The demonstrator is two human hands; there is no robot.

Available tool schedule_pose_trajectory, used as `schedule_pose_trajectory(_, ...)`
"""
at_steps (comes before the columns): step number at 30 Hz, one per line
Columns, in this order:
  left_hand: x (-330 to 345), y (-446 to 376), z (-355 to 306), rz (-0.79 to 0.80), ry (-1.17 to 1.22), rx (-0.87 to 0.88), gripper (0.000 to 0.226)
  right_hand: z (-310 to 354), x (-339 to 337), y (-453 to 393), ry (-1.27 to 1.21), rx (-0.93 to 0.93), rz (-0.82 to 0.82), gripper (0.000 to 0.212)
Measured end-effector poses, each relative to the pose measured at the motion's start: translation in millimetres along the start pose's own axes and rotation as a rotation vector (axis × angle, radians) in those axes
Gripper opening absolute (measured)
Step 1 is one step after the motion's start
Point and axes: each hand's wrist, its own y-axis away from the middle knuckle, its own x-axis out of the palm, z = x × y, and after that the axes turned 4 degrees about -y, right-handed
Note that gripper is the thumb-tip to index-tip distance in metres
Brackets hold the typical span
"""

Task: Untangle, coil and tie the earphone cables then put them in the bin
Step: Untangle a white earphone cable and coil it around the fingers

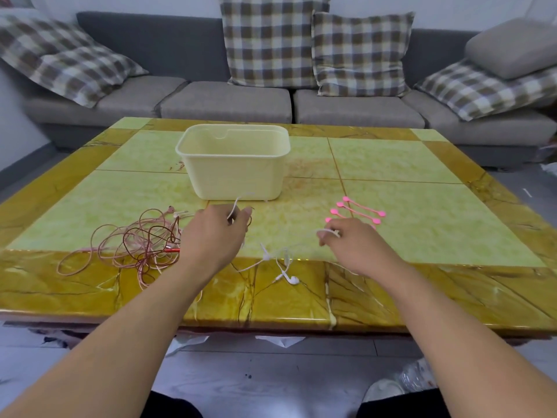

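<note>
The left hand point(215, 233) is curled, thumb and fingertips pinched on the white cable point(265, 255), a loop of which rises from the pinch toward the bin. The right hand point(351, 245) is curled too, its fingertips pinching another stretch of the same cable, which crosses over them. Both hands hover just above the table, apart from each other, left one a little farther in. Between them the white cable sags to the table's near edge, where it bunches in loose bends; its two earbuds point(291, 279) lie there, on the brown border, nearer than both hands.

Left of the left hand lies the pink cable point(126, 245), an uncoiled tangle of wide loops mixed with a darker red strand, spreading from the green panel onto the near border. Its pale earbuds show at the tangle's far side, and a red plug point(171, 250) pokes out beside the left wrist.

Just beyond the right hand lie the pink ties point(360, 211), thin straps with round ends, side by side; the nearest ones are partly hidden by the fingers.

The bin point(233, 159), a cream plastic tub with rounded corners, stands open at the middle of the table, far side of the hands; no cable can be seen inside it.

The table point(407, 206) is glossy, with pale green panels and a yellow-brown marbled border. Behind it runs a grey sofa point(229, 101) with checked cushions point(274, 40) against a white wall. The floor is grey.
</note>
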Motion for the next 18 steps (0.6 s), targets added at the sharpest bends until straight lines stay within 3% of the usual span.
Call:
schedule_pose_trajectory(5,4.4,-2.9,2.4,-0.001,-0.126,-0.003,0.040,10.3,-20.8,7.1,-0.702,-0.097,-0.403,0.022)
schedule_pose_trajectory(9,7.2,-2.5,0.1,0.008,-0.131,-0.011,0.039,17.5,-24.2,9.4,-1.325,-0.082,-0.312,0.039)
schedule_pose_trajectory(13,5.2,-3.2,-1.9,0.078,-0.222,-0.013,0.049,11.1,-28.6,7.5,-1.343,0.040,-0.334,0.018)
schedule_pose_trajectory(18,5.2,-4.6,0.1,0.094,-0.193,-0.049,0.062,4.0,-33.9,9.9,-1.095,0.136,-0.294,0.023)
